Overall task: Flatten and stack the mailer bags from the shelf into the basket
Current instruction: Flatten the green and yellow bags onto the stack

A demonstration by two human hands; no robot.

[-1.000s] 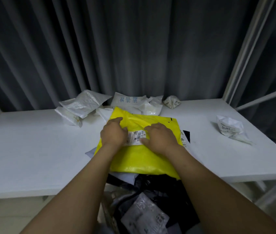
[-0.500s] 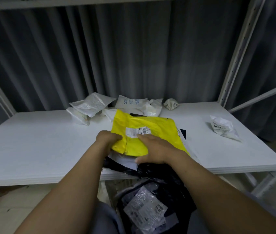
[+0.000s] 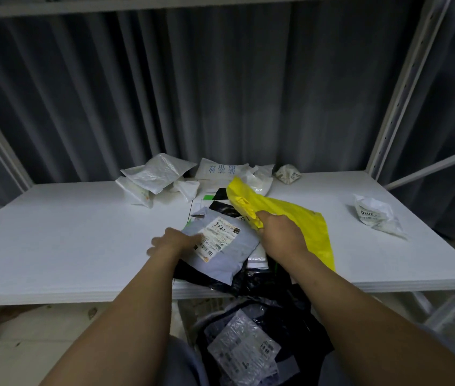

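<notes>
My right hand grips a yellow mailer bag by its near left edge and holds it lifted and turned to the right above the shelf. My left hand rests with fingers spread on the left edge of a grey mailer bag with a white label, which lies on top of a flat pile of black and white bags at the shelf's front edge. Below the shelf, between my arms, the basket is hidden under black and clear bags.
Crumpled white mailer bags lie at the back middle of the shelf, with a small crumpled one beside them. Another crumpled white bag sits at the right. Metal shelf posts rise at the right, grey curtains behind.
The yellow bag was lying flat under both hands; my right hand has now lifted it off to the right, uncovering the grey labelled bag. My left hand let go and moved onto the grey bag.
</notes>
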